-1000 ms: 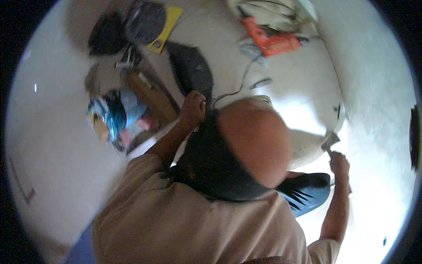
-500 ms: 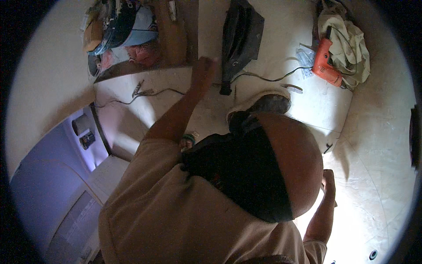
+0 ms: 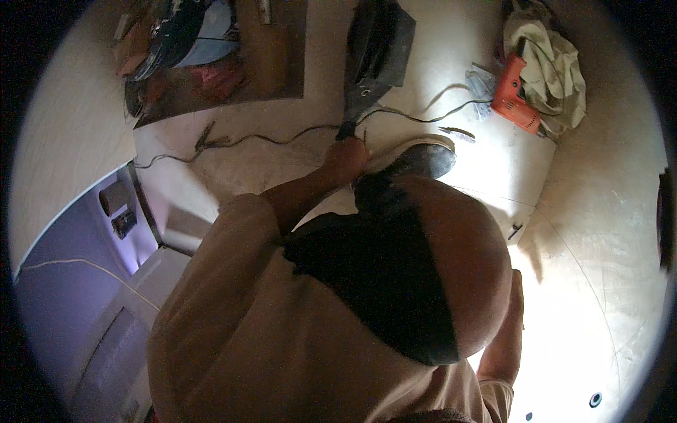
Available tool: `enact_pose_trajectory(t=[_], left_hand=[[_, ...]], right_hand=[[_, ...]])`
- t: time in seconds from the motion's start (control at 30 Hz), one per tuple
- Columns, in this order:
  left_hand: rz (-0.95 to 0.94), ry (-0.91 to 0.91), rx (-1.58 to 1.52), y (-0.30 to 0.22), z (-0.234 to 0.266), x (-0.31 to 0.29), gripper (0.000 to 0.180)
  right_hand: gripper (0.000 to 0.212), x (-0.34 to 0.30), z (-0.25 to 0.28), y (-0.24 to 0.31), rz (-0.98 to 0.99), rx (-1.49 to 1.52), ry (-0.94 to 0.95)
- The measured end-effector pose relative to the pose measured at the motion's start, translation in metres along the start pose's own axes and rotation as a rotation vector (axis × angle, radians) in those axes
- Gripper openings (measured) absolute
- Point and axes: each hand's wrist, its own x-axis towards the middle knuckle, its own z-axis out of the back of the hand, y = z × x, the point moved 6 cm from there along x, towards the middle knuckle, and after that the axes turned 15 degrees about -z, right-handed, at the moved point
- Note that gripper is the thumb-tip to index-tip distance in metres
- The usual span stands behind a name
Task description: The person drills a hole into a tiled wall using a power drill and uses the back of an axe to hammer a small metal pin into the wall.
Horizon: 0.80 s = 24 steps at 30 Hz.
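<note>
My left hand [image 3: 347, 156] is closed, low over the pale board, just below the narrow end of a black pouch [image 3: 377, 60]. What its fingers hold, if anything, I cannot make out. A dark cable [image 3: 289, 137] runs behind it across the board to an orange-red power drill [image 3: 516, 95]. At the right, my right hand [image 3: 517, 277] is mostly hidden by my raised bare knee, so its fingers do not show. Beyond the knee is a shoe [image 3: 427, 159] with a dark, dusty top, and a small knife-like tool [image 3: 457, 133] lies past it.
A beige cloth bag [image 3: 553, 70] and a clear plastic packet [image 3: 481, 83] lie around the drill. Clothes and other items [image 3: 204, 53] fill an opening at the upper left. A small dark tool-like piece [image 3: 515, 231] is at the board's right edge. Bright light falls at lower right.
My left hand has come down and slightly right, from beside the pouch to below its narrow end. My right hand has slipped further behind the knee. The whole view has shifted slightly.
</note>
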Motion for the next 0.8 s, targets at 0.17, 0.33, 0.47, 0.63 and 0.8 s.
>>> enact_pose_trajectory(t=[0.17,0.33,0.47,0.63,0.8], left_hand=[[0.003,-0.388,0.088,0.045,-0.037,0.03,0.034],[-0.309,-0.198,-0.096,-0.008,-0.014,0.081,0.03],[-0.303,-0.277,-0.122,-0.017,0.085,0.072,0.027],[-0.69,-0.229,-0.359,-0.202,0.204,0.098,0.026],[-1.002,-0.155,-0.705,-0.457,0.233,0.057,0.019]], right_hand=[[0.022,0.017,-0.026,-0.025,-0.224,0.308,0.098],[0.021,0.011,-0.146,-0.119,0.052,-0.541,-0.092],[0.037,-0.066,0.028,0.039,-0.365,0.402,0.042],[0.035,-0.063,-0.029,0.021,-0.345,0.27,0.005],[0.032,-0.118,-0.015,0.027,-0.258,0.39,-0.244]])
